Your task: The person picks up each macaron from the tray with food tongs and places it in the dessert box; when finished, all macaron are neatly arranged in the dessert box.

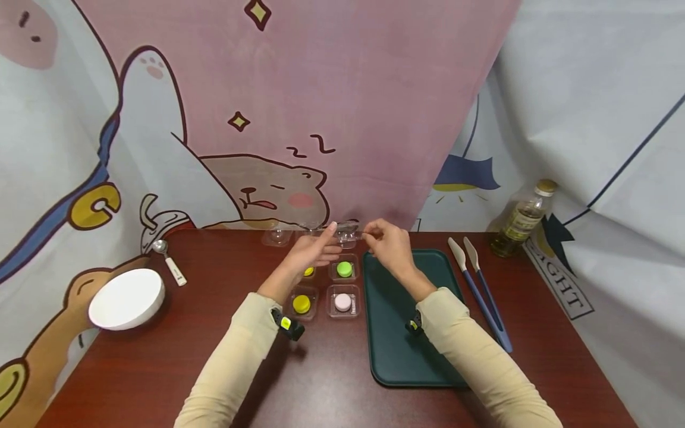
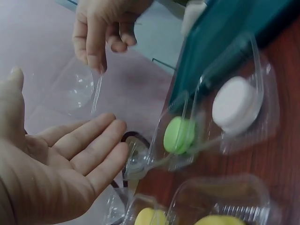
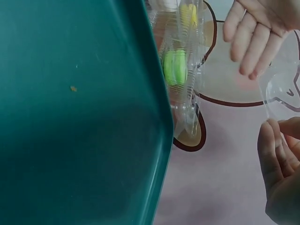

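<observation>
My right hand [image 1: 390, 246] pinches the edge of a thin clear plastic lid [image 3: 281, 91] with a domed middle, raised above the back of the table. Beside it my left hand [image 1: 310, 249] is turned palm up, its fingers straight and its thumb apart; the fingertips are close to the lid's edge. Below the hands stand small clear boxes, each with a macaron: a green macaron [image 1: 345, 269], a pale pink macaron [image 1: 343, 302], a yellow macaron [image 1: 302, 304] and another yellow macaron [image 1: 308, 271], partly hidden by the left hand.
More clear plastic pieces [image 1: 277, 235] lie by the back curtain. A dark green tray [image 1: 393, 356] is under the right forearm. Two blue-handled spreaders [image 1: 476, 291] and an oil bottle [image 1: 523, 220] are to the right. At left are a white bowl [image 1: 127, 299] and a scoop [image 1: 170, 261].
</observation>
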A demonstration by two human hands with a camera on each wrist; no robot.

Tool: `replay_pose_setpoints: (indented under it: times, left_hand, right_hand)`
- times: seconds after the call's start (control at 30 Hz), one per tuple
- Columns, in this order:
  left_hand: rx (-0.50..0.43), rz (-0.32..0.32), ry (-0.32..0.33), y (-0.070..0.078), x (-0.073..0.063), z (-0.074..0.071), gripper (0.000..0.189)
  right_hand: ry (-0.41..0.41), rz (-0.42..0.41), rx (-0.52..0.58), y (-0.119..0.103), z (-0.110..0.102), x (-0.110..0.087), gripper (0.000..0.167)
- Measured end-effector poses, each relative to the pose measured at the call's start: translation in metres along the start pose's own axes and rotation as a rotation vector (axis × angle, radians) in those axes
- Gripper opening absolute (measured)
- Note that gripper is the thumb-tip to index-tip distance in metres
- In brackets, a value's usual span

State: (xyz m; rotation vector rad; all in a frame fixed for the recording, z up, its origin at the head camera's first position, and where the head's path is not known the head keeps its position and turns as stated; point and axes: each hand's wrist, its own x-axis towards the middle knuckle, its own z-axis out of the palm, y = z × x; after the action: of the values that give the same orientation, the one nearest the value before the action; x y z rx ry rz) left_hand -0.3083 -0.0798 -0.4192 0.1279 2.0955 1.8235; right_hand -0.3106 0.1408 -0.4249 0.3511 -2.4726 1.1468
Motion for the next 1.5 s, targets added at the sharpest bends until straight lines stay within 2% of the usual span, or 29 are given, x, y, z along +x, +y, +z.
replay_pose_setpoints:
  times: [0.13, 0.27, 0.37, 0.6, 0.93, 1.1, 1.3, 1.5]
  left_hand:
    - [-0.089, -0.006, -0.051, -0.003, 0.002, -0.003, 0.082]
    - [-0.11, -0.008, -0.077, -0.006, 0.001, -0.007, 0.074]
    - [-0.122, -0.007, -0.091, -0.005, 0.0, -0.009, 0.067]
    - [-0.191, 0.07, -0.108, -0.002, -0.003, -0.007, 0.057]
    - [-0.273, 0.139, -0.156, -0.006, -0.003, -0.006, 0.058]
    - [-0.267, 0.171, -0.163, -0.006, -0.004, -0.005, 0.055]
    - [-0.26, 0.171, -0.163, -0.003, -0.006, -0.004, 0.052]
    - [-0.205, 0.18, -0.182, -0.002, -0.009, -0.002, 0.056]
  right_hand:
    - [0.013, -0.048, -0.007, -0.001, 0.002, 0.0, 0.005]
    - [0.006, -0.077, -0.018, -0.001, 0.002, 0.0, 0.007]
    - [-0.021, -0.067, -0.007, -0.001, 0.0, 0.0, 0.011]
    - [-0.056, -0.049, 0.066, -0.001, -0.007, 0.0, 0.021]
    - [-0.113, -0.032, 0.147, 0.003, -0.012, 0.001, 0.024]
    - [-0.139, -0.04, 0.204, 0.001, -0.016, 0.002, 0.025]
    - [-0.138, -0.036, 0.198, 0.001, -0.018, 0.001, 0.025]
    - [-0.157, -0.032, 0.232, 0.003, -0.019, -0.001, 0.026]
